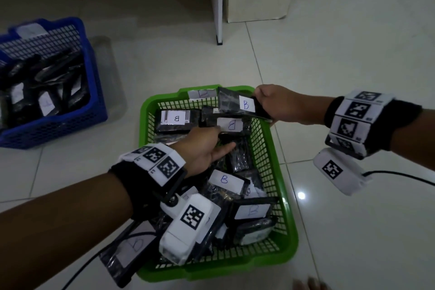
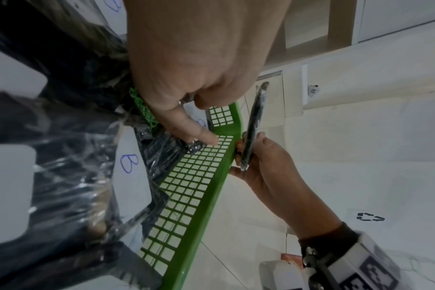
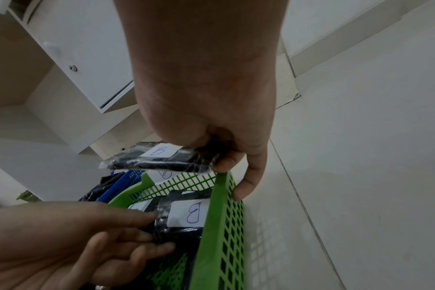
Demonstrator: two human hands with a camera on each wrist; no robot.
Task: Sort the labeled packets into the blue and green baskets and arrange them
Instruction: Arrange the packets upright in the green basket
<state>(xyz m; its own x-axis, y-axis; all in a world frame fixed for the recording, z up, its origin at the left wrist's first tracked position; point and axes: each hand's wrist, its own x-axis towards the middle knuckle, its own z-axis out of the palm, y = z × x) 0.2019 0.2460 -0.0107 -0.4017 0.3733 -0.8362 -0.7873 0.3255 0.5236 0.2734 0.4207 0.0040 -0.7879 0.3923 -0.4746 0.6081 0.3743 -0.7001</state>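
Head view shows the right hand (image 1: 277,103) pinching a light, floppy, slippery B packet (image 1: 242,105) by its edge above the green basket (image 1: 286,207), the left hand (image 1: 202,146) fingering packets inside.

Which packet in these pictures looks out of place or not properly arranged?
One packet hangs over the near left corner of the green basket, partly outside its rim. The rest lie inside in a loose, overlapping pile, labels facing different ways. The right hand holds a B packet above the far rim.
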